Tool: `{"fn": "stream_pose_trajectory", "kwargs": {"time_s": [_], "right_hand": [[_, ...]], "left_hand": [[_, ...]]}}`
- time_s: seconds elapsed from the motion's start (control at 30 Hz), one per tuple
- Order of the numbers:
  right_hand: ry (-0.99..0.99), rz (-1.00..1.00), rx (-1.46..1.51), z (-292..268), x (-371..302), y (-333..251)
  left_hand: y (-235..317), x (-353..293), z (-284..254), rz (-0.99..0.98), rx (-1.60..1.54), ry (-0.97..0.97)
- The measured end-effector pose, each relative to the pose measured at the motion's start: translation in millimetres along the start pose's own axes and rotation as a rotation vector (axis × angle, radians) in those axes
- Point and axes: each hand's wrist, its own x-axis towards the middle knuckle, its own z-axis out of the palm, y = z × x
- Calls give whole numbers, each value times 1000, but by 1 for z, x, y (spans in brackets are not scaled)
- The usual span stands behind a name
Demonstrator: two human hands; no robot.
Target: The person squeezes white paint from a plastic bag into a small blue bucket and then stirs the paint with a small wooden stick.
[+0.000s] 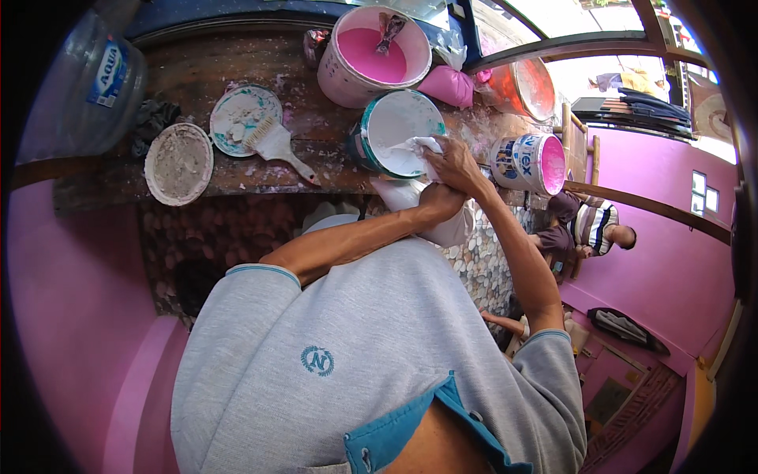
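A worker in a grey polo shirt [347, 316] with a teal collar bends over a paint-spattered wooden bench [213, 67], 2 bare hands on a white bag [453, 227]. The right hand [455, 164] pinches the bag's gathered upper end over the mouth of a teal-rimmed bucket [403, 101], whose inside is coated white. Just below, the left hand [440, 204] is closed around the bag, the body of which hangs at the bench's front edge, against the worker's shirt.

Behind the bucket stands a larger white bucket [335, 75] of bright pink paint, with a tool, possibly a brush, upright in it. A pink bag [448, 85] lies beside it, near an orange container [530, 88]. To the right, a white pail [517, 162] shows pink at its mouth. To the left, a wide brush [276, 146] rests with its bristles on a round, teal-smeared lid [229, 101], next to a shallow tub [178, 163] of greyish paste. A clear plastic jug [75, 95] fills the far left. At right, a person in a striped shirt [594, 223] sits near a pink wall [655, 268].
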Motion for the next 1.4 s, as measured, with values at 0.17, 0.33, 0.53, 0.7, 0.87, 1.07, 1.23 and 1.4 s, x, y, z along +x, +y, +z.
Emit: {"fn": "stream_pose_trajectory", "kwargs": {"time_s": [0.17, 0.33, 0.53, 0.7, 0.87, 1.07, 1.23, 1.4], "right_hand": [[18, -22, 13, 6, 3, 6], [28, 34, -44, 5, 3, -1], [220, -151, -321, 25, -13, 27], [60, 118, 18, -2, -5, -10], [56, 175, 11, -7, -6, -11], [126, 125, -46, 15, -11, 3], [30, 232, -34, -6, -12, -15], [119, 171, -60, 1, -12, -6]], "left_hand": [[-6, 1, -1, 123, 212, -36], [3, -1, -8, 33, 184, -68], [5, -7, -2, -24, 35, -113], [-19, -2, 9, -70, -62, 17], [-22, 4, 13, -287, -203, -57], [-33, -6, 20, -131, -63, 21], [-31, -1, 14, 109, 246, -41], [-25, -3, 18, -37, 50, 57]]}}
